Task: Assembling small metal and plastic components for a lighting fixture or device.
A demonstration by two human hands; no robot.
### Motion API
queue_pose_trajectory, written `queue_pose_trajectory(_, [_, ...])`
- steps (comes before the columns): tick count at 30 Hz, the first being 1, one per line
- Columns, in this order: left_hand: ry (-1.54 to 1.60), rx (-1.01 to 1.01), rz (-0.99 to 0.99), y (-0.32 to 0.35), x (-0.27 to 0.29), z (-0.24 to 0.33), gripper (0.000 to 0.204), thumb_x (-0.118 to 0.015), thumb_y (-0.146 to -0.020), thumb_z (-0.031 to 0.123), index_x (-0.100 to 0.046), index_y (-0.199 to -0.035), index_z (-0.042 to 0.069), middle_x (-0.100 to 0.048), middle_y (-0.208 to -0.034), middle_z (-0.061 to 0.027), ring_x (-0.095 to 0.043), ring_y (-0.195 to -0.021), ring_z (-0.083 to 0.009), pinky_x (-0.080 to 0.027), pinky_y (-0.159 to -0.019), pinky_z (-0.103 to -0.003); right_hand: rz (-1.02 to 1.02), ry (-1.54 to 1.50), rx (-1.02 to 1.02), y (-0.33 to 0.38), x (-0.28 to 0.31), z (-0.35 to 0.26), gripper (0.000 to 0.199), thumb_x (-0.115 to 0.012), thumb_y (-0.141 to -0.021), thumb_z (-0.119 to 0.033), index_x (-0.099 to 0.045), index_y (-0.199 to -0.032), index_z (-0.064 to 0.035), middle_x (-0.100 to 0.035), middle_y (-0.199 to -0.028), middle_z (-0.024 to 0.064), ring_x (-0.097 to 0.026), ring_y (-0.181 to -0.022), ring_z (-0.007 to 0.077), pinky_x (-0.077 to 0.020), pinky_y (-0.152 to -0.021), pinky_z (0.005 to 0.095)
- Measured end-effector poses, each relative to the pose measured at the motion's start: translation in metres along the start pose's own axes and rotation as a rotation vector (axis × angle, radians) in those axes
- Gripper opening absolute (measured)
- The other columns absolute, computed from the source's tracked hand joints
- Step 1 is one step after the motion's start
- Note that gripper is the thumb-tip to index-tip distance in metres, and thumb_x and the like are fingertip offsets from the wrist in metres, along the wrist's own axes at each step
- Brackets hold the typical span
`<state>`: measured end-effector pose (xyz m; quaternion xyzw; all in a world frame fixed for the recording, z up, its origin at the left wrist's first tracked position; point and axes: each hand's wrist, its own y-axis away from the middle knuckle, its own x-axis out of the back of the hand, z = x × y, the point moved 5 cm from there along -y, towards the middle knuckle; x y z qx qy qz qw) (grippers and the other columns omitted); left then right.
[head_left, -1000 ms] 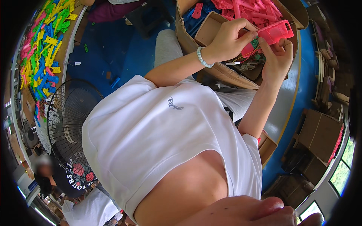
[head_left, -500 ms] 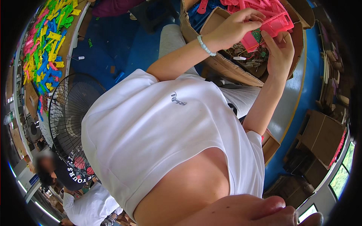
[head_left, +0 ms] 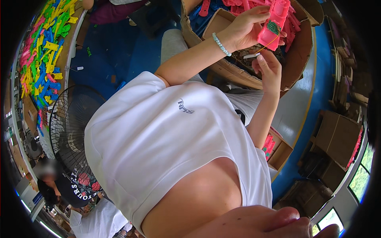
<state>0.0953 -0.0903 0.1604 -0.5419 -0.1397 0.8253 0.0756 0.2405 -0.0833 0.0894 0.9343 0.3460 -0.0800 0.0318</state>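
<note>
My left hand, with a bead bracelet on its wrist, grips a pink plastic casing that carries a small green circuit board. It holds the casing upright over an open cardboard box. A thin yellow wire runs down from the board to a small pale part. My right hand sits just below the casing and pinches that part with its fingertips. My white shirt fills the middle of the view.
The box holds several more pink casings. A smaller box with pink pieces sits by my right elbow. A standing fan is at left, beside a table of coloured plastic parts. Another person is at lower left. Stacked cartons are at right.
My left hand has lifted the pink casing and turned it upright. My right hand has come off the casing and dropped below it, now at the wire's end.
</note>
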Motion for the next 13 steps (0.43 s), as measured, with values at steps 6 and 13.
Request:
queue_pose_trajectory(6, [-0.526, -0.206, 0.067, 0.000, 0.016, 0.007, 0.037, -0.052, -0.096, 0.013, -0.043, -0.130, 0.003, -0.060, -0.112, -0.0126, -0.063, -0.096, -0.0221, -0.054, -0.083, -0.037, 0.385, 0.364, 0.236, -0.001, 0.025, -0.019, 0.015, -0.066, -0.081, 0.005, -0.065, -0.096, 0.0070, -0.065, -0.093, 0.0073, -0.064, -0.084, 0.0156, -0.0530, -0.072, 0.0257])
queue_pose_trajectory(13, [-1.022, -0.154, 0.150, 0.009, 0.022, 0.007, 0.043, -0.051, -0.097, 0.029, -0.049, -0.133, 0.006, -0.058, -0.115, -0.0070, -0.050, -0.105, -0.0096, -0.038, -0.092, -0.024, 0.505, 0.795, 0.700, -0.007, 0.030, -0.109, 0.029, -0.065, -0.085, 0.001, -0.063, -0.114, 0.0000, -0.054, -0.124, 0.0116, -0.062, -0.095, 0.0174, -0.0549, -0.076, 0.0262])
